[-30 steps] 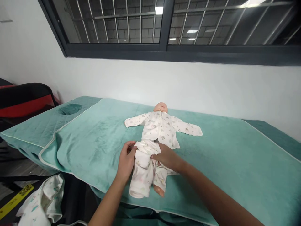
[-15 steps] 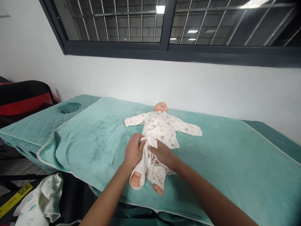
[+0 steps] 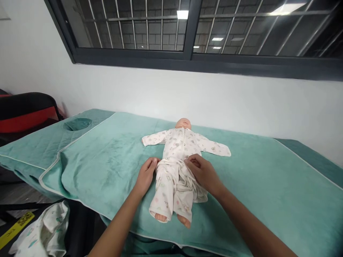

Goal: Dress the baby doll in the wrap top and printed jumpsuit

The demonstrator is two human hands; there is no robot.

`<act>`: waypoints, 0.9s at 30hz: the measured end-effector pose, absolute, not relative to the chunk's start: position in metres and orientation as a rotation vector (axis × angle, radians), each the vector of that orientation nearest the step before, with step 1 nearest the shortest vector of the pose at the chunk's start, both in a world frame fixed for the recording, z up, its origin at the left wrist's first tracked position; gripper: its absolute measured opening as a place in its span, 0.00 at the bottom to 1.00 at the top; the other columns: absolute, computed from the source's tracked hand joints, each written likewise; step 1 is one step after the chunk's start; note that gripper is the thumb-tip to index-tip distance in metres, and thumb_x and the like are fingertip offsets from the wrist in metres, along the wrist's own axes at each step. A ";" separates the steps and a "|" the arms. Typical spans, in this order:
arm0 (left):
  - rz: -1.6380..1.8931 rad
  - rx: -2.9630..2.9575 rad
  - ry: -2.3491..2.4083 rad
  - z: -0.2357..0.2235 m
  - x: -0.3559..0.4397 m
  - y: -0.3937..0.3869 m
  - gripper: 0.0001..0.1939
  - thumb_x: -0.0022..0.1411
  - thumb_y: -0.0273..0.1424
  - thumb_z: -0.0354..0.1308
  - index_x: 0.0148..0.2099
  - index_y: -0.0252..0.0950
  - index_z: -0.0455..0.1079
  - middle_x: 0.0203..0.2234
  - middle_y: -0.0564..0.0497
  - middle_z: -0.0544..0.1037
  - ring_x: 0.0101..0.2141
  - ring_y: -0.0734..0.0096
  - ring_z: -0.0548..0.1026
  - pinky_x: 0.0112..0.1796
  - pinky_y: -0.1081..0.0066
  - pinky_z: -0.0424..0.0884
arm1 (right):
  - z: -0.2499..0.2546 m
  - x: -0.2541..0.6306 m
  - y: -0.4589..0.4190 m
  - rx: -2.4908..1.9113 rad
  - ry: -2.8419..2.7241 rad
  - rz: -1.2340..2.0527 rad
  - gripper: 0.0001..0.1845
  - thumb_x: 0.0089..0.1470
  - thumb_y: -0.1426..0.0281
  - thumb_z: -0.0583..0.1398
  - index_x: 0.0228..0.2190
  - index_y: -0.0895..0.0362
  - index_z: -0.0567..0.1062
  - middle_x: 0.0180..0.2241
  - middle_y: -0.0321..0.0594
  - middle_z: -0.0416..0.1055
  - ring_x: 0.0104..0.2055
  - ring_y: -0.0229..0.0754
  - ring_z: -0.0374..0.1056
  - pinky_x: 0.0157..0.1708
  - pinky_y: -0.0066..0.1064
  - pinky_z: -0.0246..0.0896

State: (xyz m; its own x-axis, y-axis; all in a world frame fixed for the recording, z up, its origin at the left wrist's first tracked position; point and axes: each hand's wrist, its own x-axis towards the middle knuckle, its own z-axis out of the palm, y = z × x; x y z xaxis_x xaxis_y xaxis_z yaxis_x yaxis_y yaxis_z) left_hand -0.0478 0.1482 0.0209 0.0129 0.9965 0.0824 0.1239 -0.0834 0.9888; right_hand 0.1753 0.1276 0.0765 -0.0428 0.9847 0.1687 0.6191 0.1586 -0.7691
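A baby doll lies on its back, arms spread, its head toward the wall. It wears a white printed long-sleeved top and white printed trousers; its feet show at the cuffs. My left hand is closed on the trousers' waistband at the left hip. On the other side, my right hand pinches the waistband near the top's lower edge. The cloth is bunched below my right fingers, around the doll's right-hand thigh in view.
A padded bed with a green cover carries the doll; its face hole is at the left. Behind stand a white wall and a barred window. At the lower left, a printed cloth lies on a black surface near a red-and-black chair.
The trousers' waist has moved up to the top's hem, and the left leg now hangs straighter over the foot. My hands have moved apart to the two hips.
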 end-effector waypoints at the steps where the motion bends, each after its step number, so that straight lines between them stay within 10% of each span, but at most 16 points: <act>1: 1.203 1.348 1.263 0.022 -0.047 0.152 0.18 0.64 0.44 0.48 0.40 0.35 0.72 0.35 0.49 0.76 0.39 0.65 0.71 0.44 0.67 0.66 | 0.075 0.181 0.128 -1.560 -1.736 0.573 0.15 0.60 0.57 0.53 0.30 0.53 0.69 0.27 0.35 0.70 0.30 0.41 0.66 0.29 0.30 0.57; 7: 1.064 1.688 1.317 0.034 -0.021 0.179 0.17 0.53 0.28 0.59 0.47 0.39 0.71 0.49 0.46 0.67 0.49 0.62 0.68 0.51 0.64 0.64 | 0.064 0.187 0.132 -1.521 -2.157 -0.107 0.13 0.54 0.72 0.58 0.43 0.53 0.69 0.46 0.45 0.68 0.47 0.49 0.63 0.38 0.35 0.61; 11: 0.795 2.021 1.496 0.049 -0.003 0.178 0.24 0.49 0.26 0.62 0.51 0.42 0.68 0.53 0.46 0.61 0.53 0.58 0.64 0.51 0.62 0.64 | 0.063 0.174 0.137 -1.591 -2.290 -0.292 0.12 0.52 0.81 0.56 0.38 0.54 0.69 0.41 0.45 0.68 0.42 0.49 0.62 0.32 0.34 0.58; 22: 0.483 2.382 1.919 0.074 0.023 0.170 0.20 0.59 0.40 0.58 0.51 0.37 0.64 0.49 0.42 0.66 0.47 0.52 0.68 0.41 0.59 0.69 | 0.035 0.245 0.134 -1.485 -0.897 0.554 0.16 0.53 0.54 0.57 0.35 0.55 0.68 0.29 0.34 0.69 0.28 0.40 0.66 0.26 0.31 0.61; 27: 0.540 2.388 1.913 0.073 0.030 0.173 0.15 0.60 0.32 0.53 0.50 0.37 0.65 0.46 0.42 0.68 0.41 0.56 0.71 0.38 0.62 0.68 | 0.012 0.296 0.109 -1.922 -0.879 0.329 0.20 0.49 0.54 0.59 0.35 0.57 0.70 0.29 0.39 0.72 0.27 0.43 0.67 0.27 0.35 0.60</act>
